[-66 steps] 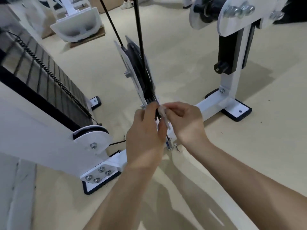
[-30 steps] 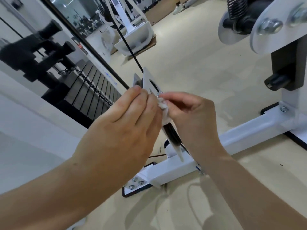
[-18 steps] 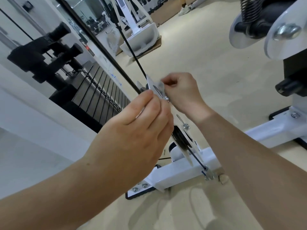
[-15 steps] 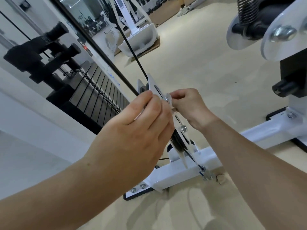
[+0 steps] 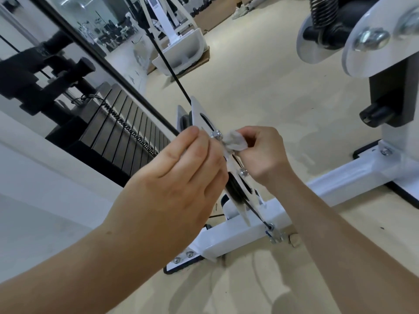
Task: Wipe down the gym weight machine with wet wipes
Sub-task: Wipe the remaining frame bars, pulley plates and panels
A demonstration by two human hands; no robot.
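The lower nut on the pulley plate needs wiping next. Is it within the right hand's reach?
Probably yes: the lower nut lies uncovered beside the right hand, just below its wet wipe; the left hand does not cover it.

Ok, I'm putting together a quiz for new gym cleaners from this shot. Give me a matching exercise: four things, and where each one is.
Things:
1 wipe
2 weight stack
3 spring
4 base beam

Places:
A on the floor, low in the picture
B top edge, towards the right
C pinched in the right hand
D at the left, dark plates in a row

Pairs: 1-C, 2-D, 3-B, 4-A
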